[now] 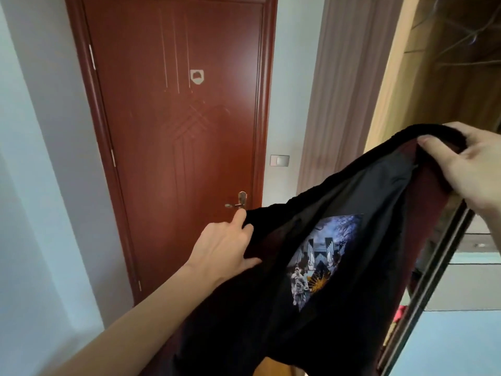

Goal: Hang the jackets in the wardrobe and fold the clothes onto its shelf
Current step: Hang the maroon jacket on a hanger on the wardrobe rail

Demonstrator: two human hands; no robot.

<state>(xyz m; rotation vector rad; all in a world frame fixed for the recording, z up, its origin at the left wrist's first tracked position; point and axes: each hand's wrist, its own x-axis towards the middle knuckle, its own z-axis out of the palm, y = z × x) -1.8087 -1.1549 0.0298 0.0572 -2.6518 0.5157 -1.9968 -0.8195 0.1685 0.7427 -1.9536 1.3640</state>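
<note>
Pale blue walls frame a reddish-brown door ahead of us, smooth and glossy, with thin grooved lines running down its upper half and a diamond lattice pressed into the middle. A small white shield-shaped sticker sits on it, a metal lever handle hangs at its right edge, and a rectangular switch plate is fixed to the wall beside the frame. To the right a beige curtain falls in soft vertical folds, and past it stands the wardrobe, light wood with thin wire hangers dimly seen in its dark upper part and a dark sliding-door rail slanting down below. Between our hands we hold up a black shirt, its cloth matte and draped in loose folds, with a maroon tinge along the edges and a rectangular printed picture in blues, greys and a touch of yellow on its middle. Our left hand pinches the shirt's lower left edge, forefinger stretched out, thumb pressed under the cloth. Our right hand is raised higher near the wardrobe, its grip closed over the bunched upper hem. The shirt hangs in the air in front of the wardrobe, stretched on a slant between both hands.
</note>
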